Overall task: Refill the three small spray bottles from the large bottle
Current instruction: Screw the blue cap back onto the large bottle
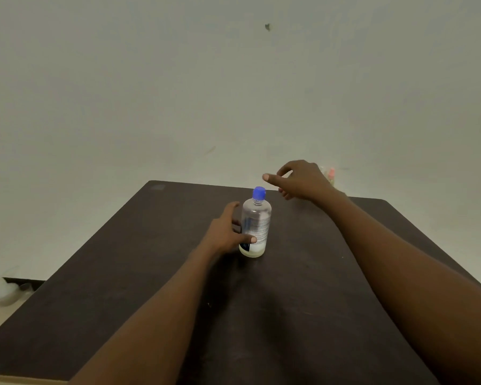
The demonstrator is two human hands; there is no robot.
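A large clear bottle (257, 223) with a blue cap stands upright near the middle of the dark table (122, 273); a little pale liquid sits at its bottom. My left hand (228, 232) wraps around its lower left side, thumb across the front. My right hand (300, 179) hovers above and to the right of the cap, fingers spread and holding nothing. Behind my right hand, at the table's far edge, small spray bottles (329, 175) with pinkish tops show only in part and blurred.
A plain pale wall (233, 93) rises right behind the table's far edge. White crumpled material (0, 290) lies on the floor at the left.
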